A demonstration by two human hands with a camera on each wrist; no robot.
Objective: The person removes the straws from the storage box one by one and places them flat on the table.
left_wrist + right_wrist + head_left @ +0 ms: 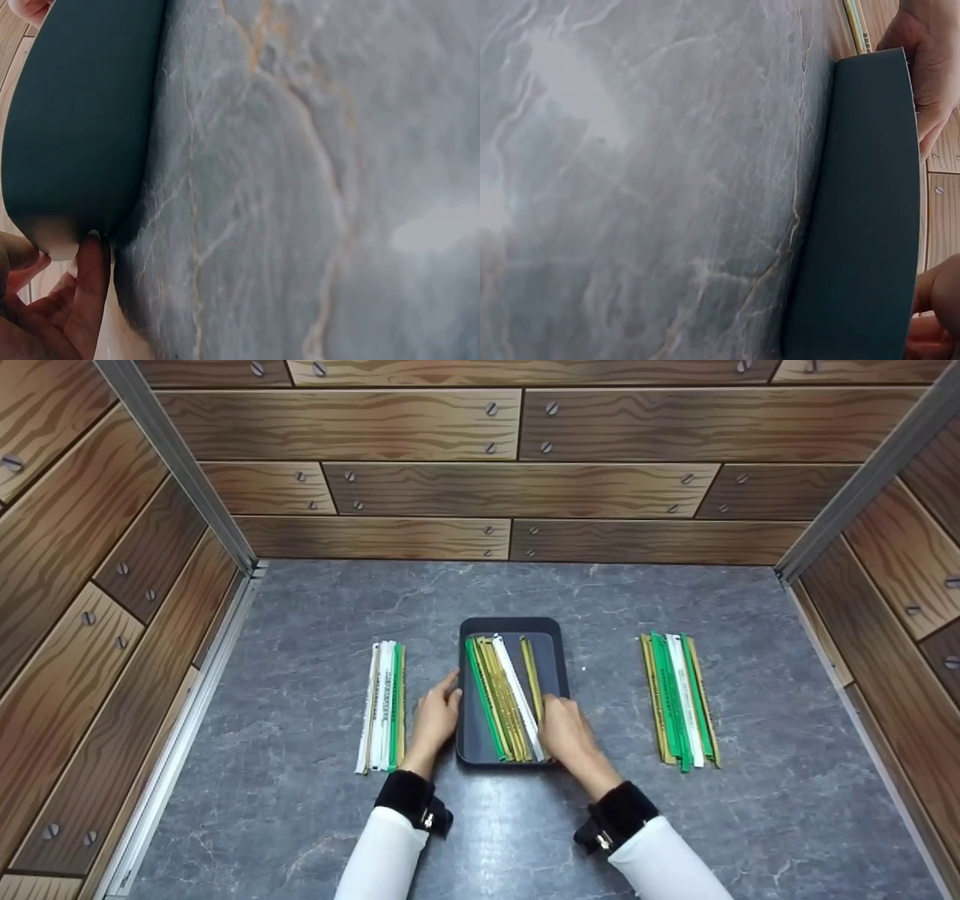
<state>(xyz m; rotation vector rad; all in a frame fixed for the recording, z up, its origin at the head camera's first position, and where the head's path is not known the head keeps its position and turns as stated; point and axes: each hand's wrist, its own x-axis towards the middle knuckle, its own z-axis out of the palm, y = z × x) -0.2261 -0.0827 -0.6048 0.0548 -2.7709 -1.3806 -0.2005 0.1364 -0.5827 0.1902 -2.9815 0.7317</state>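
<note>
Right hand (568, 729), nearer: fingers curled round near half of gold stick (529, 660); long axis runs forward from fingers, inside tray (510, 625). Left hand (437, 720): fingers loosely extended against tray wall.

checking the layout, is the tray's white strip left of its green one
No, the white strip lies right of the green one, gold strips between them.

The packets (501, 699) are green, gold and white.
</note>
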